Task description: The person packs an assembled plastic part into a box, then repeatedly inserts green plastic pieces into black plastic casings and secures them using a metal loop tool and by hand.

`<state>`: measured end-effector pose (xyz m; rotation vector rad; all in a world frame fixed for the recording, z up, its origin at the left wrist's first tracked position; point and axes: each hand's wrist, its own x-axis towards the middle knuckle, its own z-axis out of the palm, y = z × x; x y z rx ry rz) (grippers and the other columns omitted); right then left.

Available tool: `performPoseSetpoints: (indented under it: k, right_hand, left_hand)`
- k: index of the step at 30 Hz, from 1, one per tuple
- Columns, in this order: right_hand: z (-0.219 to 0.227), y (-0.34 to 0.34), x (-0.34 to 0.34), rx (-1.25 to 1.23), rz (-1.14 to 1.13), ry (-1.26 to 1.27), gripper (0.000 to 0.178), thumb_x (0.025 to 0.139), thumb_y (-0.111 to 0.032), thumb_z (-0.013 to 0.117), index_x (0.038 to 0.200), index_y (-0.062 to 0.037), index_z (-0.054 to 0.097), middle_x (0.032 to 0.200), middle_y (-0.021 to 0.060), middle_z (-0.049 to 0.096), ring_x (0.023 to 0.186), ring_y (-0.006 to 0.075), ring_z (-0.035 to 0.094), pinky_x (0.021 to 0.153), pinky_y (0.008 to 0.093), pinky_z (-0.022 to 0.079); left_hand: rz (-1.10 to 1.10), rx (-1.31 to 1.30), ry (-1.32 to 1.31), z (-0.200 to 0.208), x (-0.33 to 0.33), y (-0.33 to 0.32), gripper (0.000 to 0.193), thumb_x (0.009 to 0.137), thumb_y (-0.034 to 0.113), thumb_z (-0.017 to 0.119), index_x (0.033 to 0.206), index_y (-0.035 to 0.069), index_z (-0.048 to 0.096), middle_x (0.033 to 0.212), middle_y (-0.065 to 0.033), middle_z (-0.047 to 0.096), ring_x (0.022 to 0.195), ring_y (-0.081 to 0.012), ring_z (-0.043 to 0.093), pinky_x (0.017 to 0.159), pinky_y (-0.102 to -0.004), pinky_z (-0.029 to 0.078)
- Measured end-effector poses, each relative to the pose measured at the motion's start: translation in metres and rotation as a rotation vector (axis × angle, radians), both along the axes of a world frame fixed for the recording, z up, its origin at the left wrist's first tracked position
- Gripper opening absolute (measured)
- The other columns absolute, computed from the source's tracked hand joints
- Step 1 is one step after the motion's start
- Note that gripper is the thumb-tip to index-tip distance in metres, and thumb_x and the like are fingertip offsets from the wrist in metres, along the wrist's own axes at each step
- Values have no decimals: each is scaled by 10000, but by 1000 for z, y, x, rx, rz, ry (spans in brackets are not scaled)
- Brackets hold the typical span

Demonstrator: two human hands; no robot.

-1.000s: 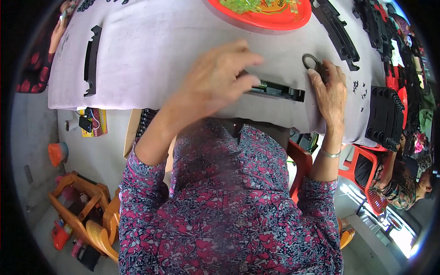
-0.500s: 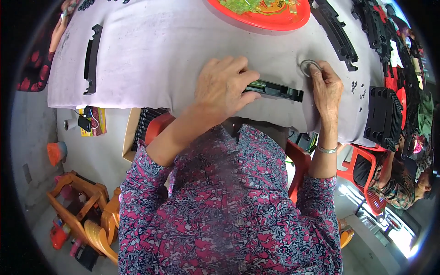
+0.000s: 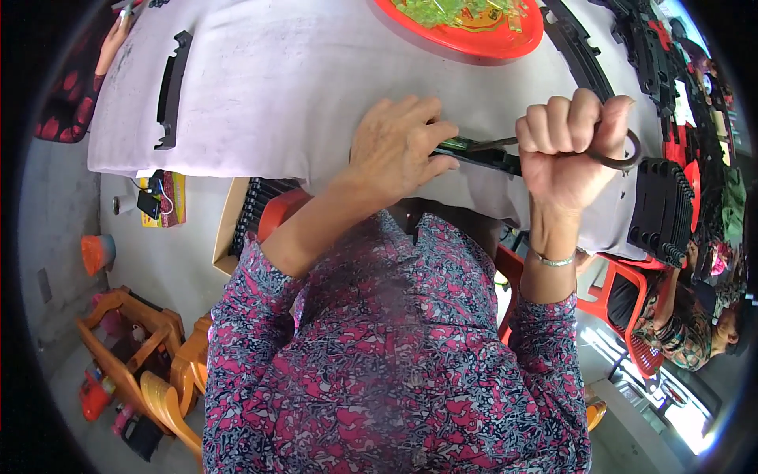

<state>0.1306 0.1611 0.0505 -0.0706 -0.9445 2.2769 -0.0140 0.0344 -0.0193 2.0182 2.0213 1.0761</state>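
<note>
My left hand [image 3: 399, 150] is closed around one end of a long black plastic part [image 3: 499, 161] at the table's near edge. A translucent green piece [image 3: 454, 144] sits in the part's channel beside my fingertips. My right hand [image 3: 564, 150] is closed in a fist around a dark metal tool with a ring handle [image 3: 632, 158]. Its thin shaft pokes out left of the fist, and its tip lies at the channel near the green piece. Whether the tip touches that piece I cannot tell.
A red plate [image 3: 474, 55] of green translucent pieces stands at the far side. Single black parts lie at left [image 3: 172, 91] and far right [image 3: 580, 51]. A stack of black parts [image 3: 659, 209] is at the right edge. Other people sit at both sides.
My right hand has lifted the ring-handled tool off the cloth, turned to a fist, and brought the shaft to the black part. My left hand keeps its hold.
</note>
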Motion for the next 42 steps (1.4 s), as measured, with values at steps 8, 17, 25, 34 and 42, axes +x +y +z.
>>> performPoseSetpoints:
  k: [8,17,25,34,42]
  right_hand:
    - [-9,-6,-10,248,19,-43,617,1000,-600,390,598,-134,343,521,-45,250,478,93,165,464,274,166]
    - [-6,-7,-11,235,-31,-13,571,1040,-478,410,592,-133,331,528,-45,261,465,87,205,452,265,196]
    - [-10,-12,-17,119,-30,17,563,1039,-471,421,602,-129,329,525,-42,255,464,87,203,452,270,191]
    - [-13,-15,-23,208,-29,-148,578,1021,-509,423,597,-127,332,517,-37,243,479,94,171,465,282,174]
    - [-14,-20,-27,198,13,-130,561,1039,-501,358,620,-129,353,523,-30,261,498,99,160,481,286,170]
  left_hand:
    - [23,-35,19,-1,-1,-1,296,649,282,821,879,131,713,895,-20,585,885,-212,585,737,-391,450]
    - [21,15,45,-2,-3,0,361,648,324,809,926,119,704,848,-24,573,817,-244,584,685,-398,437]
    - [7,30,19,-4,-3,1,373,643,326,805,928,108,703,854,-32,569,827,-250,584,689,-404,438]
    - [-3,25,22,-3,-5,0,383,651,332,804,925,89,691,856,-56,559,843,-260,581,695,-412,437]
    - [-10,-35,-21,2,-5,1,547,638,214,829,1119,82,604,912,-58,582,883,-264,583,751,-411,455]
